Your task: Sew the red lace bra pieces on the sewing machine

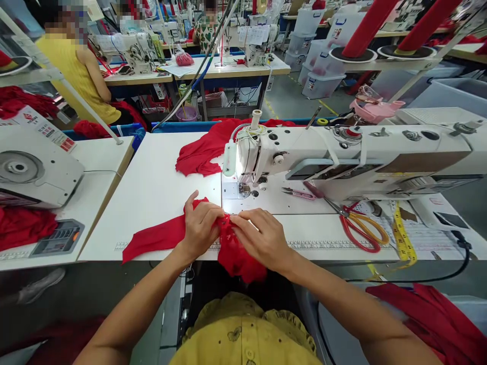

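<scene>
A piece of red fabric (239, 253) lies across the front edge of the white sewing table, one strip stretching left and the rest hanging over my lap. My left hand (201, 225) pinches its upper edge between thumb and fingers. Close beside it, my right hand (262, 235) also grips the fabric, fingers bent over the edge. Both hands are in front of the needle area of a white sewing machine (289, 147), apart from it. Behind the needle, more red fabric (201, 154) is spread on the table.
To the right lie orange-handled scissors (361, 228), small thread snips (299, 193) and a yellow tape measure (403, 238). Red thread cones (369, 30) stand above the machine. Another machine (38, 162) is at left. A person in a yellow top (72, 76) sits beyond it.
</scene>
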Demonstrator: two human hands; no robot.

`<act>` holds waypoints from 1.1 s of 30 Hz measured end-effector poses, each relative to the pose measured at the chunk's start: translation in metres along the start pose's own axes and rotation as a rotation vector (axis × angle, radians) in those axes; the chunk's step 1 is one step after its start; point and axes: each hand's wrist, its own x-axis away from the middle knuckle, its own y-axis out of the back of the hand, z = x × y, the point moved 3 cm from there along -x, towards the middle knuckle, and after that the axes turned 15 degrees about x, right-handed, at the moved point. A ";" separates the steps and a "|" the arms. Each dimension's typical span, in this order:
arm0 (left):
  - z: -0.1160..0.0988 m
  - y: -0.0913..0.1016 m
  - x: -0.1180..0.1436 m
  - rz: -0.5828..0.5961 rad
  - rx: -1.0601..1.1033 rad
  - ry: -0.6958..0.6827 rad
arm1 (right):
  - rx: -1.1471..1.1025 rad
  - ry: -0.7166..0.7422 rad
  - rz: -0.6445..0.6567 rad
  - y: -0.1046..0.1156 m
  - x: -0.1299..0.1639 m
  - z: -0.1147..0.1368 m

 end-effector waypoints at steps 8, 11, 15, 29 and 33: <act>-0.029 0.012 0.012 0.005 0.200 0.176 | -0.006 -0.017 0.029 -0.008 0.002 0.001; -0.026 0.009 0.014 0.002 0.096 0.153 | 0.009 0.001 0.066 -0.006 -0.001 0.003; -0.013 0.007 0.007 0.135 0.173 0.262 | -0.067 -0.067 0.251 -0.004 -0.003 -0.003; 0.051 0.116 -0.079 0.388 -0.471 0.266 | -0.979 -0.565 0.279 -0.104 -0.126 0.030; 0.021 0.089 -0.066 0.397 -0.844 -0.284 | -0.643 -0.119 -0.062 -0.115 -0.127 0.012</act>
